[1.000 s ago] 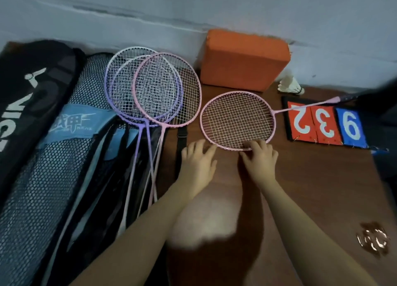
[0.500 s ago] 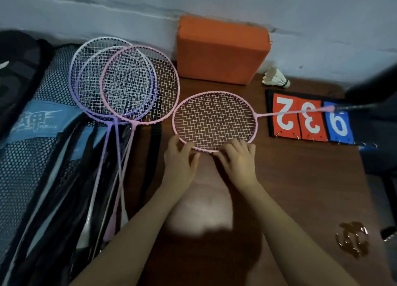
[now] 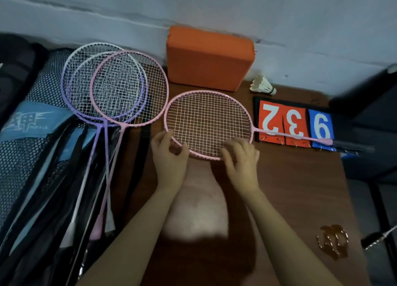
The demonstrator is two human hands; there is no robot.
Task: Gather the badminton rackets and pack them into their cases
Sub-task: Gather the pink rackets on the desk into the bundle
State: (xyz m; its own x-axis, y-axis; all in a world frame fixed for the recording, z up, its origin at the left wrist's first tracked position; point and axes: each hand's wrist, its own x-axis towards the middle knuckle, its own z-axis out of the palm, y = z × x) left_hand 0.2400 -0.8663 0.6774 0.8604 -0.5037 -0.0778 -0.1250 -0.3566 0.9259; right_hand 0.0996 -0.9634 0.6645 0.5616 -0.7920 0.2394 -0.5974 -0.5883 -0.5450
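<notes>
Pink and thin, the frame of the lone pink racket [image 3: 208, 123] lies flat near the middle of the brown wooden table [image 3: 296, 189], just in front of both hands. Its long axis runs sideways: the round strung head is at the hands, and the slim shaft goes toward the right edge, over the score cards [image 3: 295, 124], where the dark handle ends. The left hand [image 3: 168, 157] pinches the near-left part of the rim between thumb and curled fingers. The right hand [image 3: 241, 159] rests on the near-right part of the rim; it is blurred, so I cannot tell if it grips. Both hands are equally near the head, and the handle is far from both.

Three other rackets [image 3: 113, 86], purple, white and pink, lie overlapped at the left edge, partly on the mesh cases [image 3: 32, 135], handles pointing to the near edge. I judge the lone racket must turn to this direction. An orange foam block [image 3: 209, 58] and a feathered shuttlecock [image 3: 263, 85] are at the far edge.
</notes>
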